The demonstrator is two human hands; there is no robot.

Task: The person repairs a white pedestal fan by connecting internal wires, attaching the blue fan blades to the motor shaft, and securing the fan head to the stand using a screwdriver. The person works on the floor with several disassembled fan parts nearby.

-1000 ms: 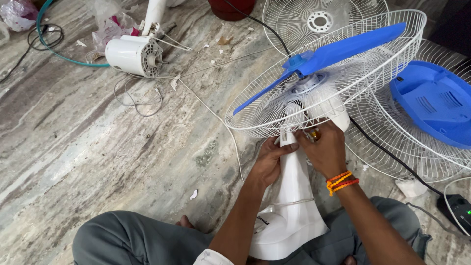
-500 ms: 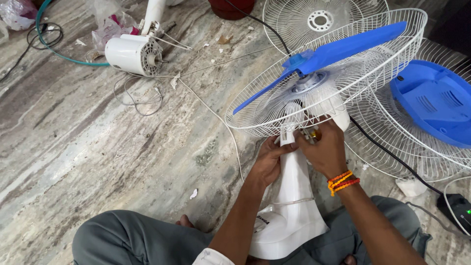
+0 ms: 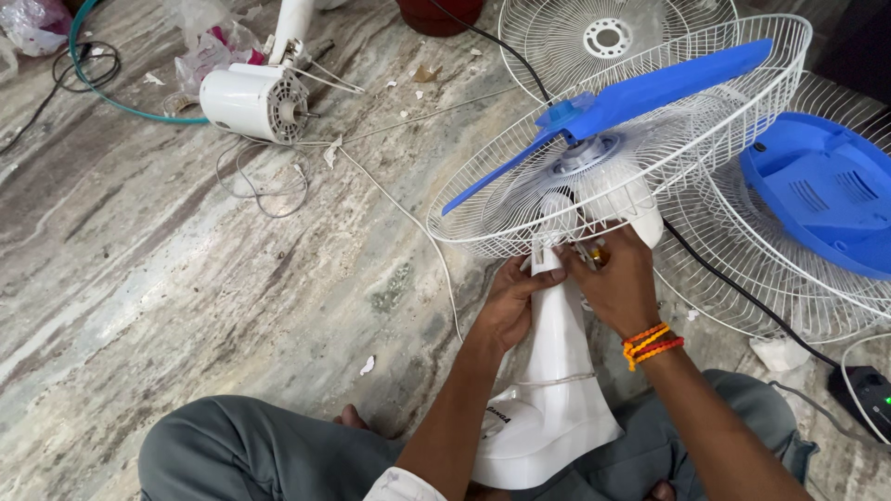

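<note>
A white fan stand (image 3: 557, 371) lies between my legs, its neck pointing away from me toward a white wire guard (image 3: 650, 121) with blue fan blades (image 3: 640, 97). My left hand (image 3: 510, 297) grips the top of the stand's neck from the left. My right hand (image 3: 617, 278) is closed on a small screwdriver with a yellow handle (image 3: 597, 254) at the joint under the motor. Orange and red threads circle my right wrist. The joint itself is mostly hidden by my fingers.
A loose white fan motor (image 3: 252, 100) with trailing wires lies at the far left. A second wire guard (image 3: 603, 37) lies beyond, and a blue fan part (image 3: 826, 190) rests on another guard at right. A black cable (image 3: 733, 278) runs to a power strip (image 3: 868, 394).
Both hands stay at the neck joint with only slight shifts; the fan and stand hold their place.
</note>
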